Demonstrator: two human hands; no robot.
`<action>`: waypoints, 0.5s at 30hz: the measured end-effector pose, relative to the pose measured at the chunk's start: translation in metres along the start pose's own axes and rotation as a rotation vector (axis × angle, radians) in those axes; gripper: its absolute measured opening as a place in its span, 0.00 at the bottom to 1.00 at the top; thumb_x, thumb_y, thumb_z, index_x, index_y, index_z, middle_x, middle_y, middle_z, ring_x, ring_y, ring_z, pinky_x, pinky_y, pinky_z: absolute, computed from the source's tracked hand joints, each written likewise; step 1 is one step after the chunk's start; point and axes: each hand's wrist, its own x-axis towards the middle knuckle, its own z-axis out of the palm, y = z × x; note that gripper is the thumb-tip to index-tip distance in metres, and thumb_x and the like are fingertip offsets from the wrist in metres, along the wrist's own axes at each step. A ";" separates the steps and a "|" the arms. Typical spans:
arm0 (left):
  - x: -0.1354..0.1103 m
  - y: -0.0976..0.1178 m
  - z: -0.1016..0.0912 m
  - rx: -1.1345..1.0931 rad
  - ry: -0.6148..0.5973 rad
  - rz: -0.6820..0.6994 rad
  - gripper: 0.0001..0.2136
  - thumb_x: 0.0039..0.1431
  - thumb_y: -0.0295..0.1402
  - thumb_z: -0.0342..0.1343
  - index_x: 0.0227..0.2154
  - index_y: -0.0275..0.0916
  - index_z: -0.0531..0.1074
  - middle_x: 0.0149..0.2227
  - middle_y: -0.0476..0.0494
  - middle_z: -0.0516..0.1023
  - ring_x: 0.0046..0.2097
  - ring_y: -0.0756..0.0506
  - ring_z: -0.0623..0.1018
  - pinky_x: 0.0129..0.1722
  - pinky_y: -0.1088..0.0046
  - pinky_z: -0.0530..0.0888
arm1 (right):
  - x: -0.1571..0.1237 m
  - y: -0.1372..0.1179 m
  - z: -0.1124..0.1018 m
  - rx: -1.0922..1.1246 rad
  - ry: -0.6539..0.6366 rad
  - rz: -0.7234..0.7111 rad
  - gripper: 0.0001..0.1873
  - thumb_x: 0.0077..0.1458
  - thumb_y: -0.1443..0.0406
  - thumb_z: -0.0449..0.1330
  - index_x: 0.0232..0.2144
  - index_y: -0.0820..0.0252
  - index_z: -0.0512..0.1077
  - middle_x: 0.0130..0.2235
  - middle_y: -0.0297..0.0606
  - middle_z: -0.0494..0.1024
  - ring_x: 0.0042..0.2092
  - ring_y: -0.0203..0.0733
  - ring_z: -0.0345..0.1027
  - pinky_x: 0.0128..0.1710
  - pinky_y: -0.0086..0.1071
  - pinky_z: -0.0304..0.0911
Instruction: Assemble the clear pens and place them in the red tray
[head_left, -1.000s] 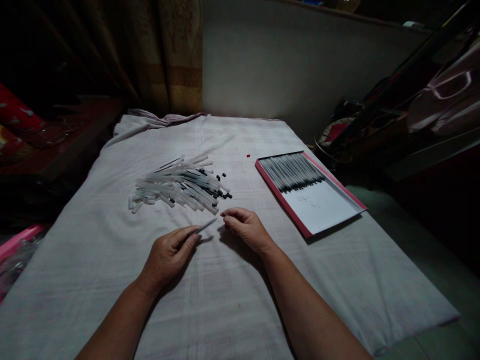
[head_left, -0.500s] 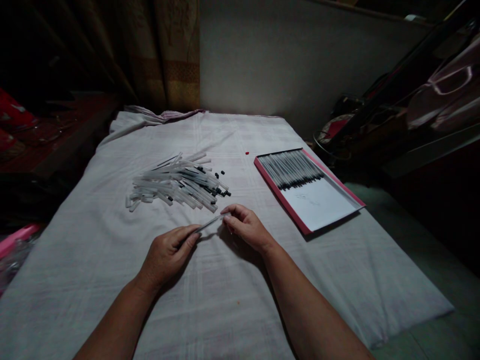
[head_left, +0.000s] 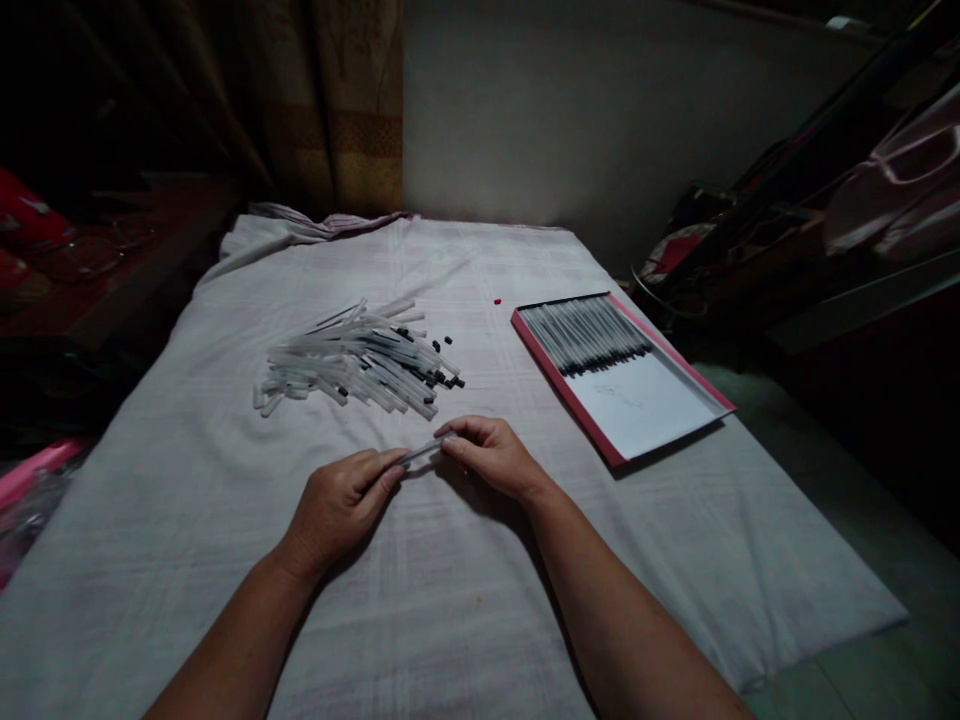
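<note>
Between my two hands is a thin translucent pen (head_left: 424, 452) with a dark line along it, held slightly slanted. Its left end is pinched between the thumb and fingers of my left hand (head_left: 336, 505). My right hand (head_left: 491, 455) closes thumb and fingers on the other end, hiding the tip. Just beyond the hands lies a loose pile of translucent pen barrels (head_left: 337, 365), with dark pieces among them. Small black pen caps or plugs (head_left: 448, 340) are scattered at its right side.
To the right sits a shallow pink-edged box (head_left: 564, 400), with a row of black-tipped pens (head_left: 589, 335) along its far part. A tiny red piece (head_left: 497, 301) lies left of it. A pale checked cloth (head_left: 450, 620) covers the table, wrinkled at the back left. Eyeglasses (head_left: 97, 255) rest far left.
My hands have come slightly closer together, and less of the pen shows between them. The pile and the box lie as before; the view has shifted slightly.
</note>
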 end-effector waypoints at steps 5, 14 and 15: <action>0.001 0.001 0.000 0.011 0.008 0.021 0.12 0.66 0.36 0.52 0.44 0.42 0.80 0.31 0.47 0.82 0.31 0.50 0.80 0.31 0.78 0.73 | 0.001 0.004 0.000 0.008 0.007 0.024 0.15 0.44 0.58 0.69 0.32 0.63 0.78 0.24 0.31 0.74 0.23 0.31 0.62 0.25 0.27 0.58; 0.001 0.001 0.000 -0.012 0.014 0.018 0.12 0.66 0.36 0.52 0.43 0.42 0.80 0.31 0.47 0.82 0.31 0.49 0.80 0.31 0.78 0.73 | 0.000 0.004 0.006 0.077 0.000 0.041 0.16 0.42 0.57 0.70 0.31 0.63 0.77 0.23 0.32 0.75 0.21 0.31 0.65 0.23 0.28 0.65; 0.001 0.001 0.001 -0.020 0.018 0.018 0.12 0.66 0.36 0.52 0.43 0.42 0.80 0.31 0.47 0.82 0.31 0.49 0.80 0.31 0.78 0.73 | 0.000 0.004 0.007 0.092 -0.002 0.049 0.17 0.42 0.57 0.70 0.31 0.63 0.76 0.23 0.32 0.75 0.21 0.32 0.65 0.23 0.29 0.66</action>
